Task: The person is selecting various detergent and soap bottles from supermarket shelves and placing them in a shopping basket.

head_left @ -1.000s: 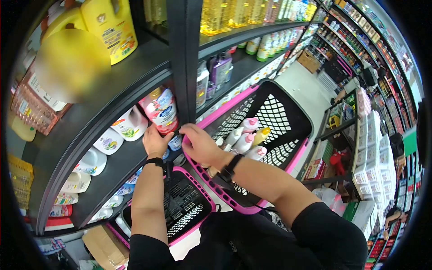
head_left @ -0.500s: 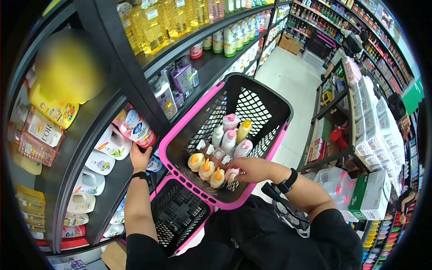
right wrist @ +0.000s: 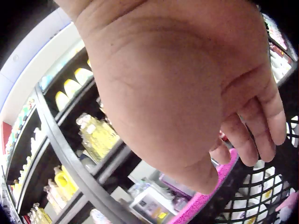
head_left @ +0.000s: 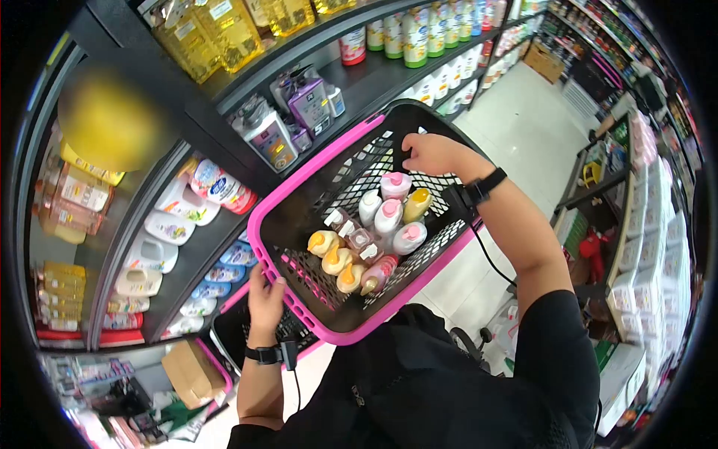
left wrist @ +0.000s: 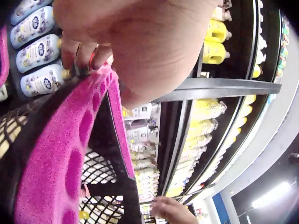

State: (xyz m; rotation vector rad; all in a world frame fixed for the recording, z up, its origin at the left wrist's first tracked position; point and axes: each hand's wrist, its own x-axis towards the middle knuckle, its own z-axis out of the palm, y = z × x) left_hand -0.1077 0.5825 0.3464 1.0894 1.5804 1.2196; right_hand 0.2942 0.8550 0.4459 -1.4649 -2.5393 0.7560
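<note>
My left hand (head_left: 265, 303) is at the near left edge of a black shopping basket (head_left: 288, 217) with a pink rim. In the left wrist view its fingers curl over the pink rim (left wrist: 51, 177). My right hand (head_left: 437, 156) hovers over the basket's far end, nothing in it; the right wrist view shows its fingers (right wrist: 240, 142) loosely bent beside the mesh. Inside stand several white bottles (head_left: 388, 215) with pink tops, cream bottles (head_left: 336, 260) with orange tops, brownish clear bottles (head_left: 359, 239), a yellow-topped bottle (head_left: 417, 203) and a pink bottle (head_left: 379, 275).
A second black basket (head_left: 232, 329) sits below, partly hidden. Dark shelves on the left hold a pink-and-red bottle (head_left: 221, 187), white jugs (head_left: 153, 254) and purple packs (head_left: 310, 105). Stacked white tubs (head_left: 647, 262) line the right. A cardboard box (head_left: 193, 373) lies lower left; pale aisle floor (head_left: 516, 142) runs ahead.
My left hand has left the pink-and-red bottle on the shelf and now grips the basket's rim. My right hand has let go of the pink bottle and moved to the basket's far end.
</note>
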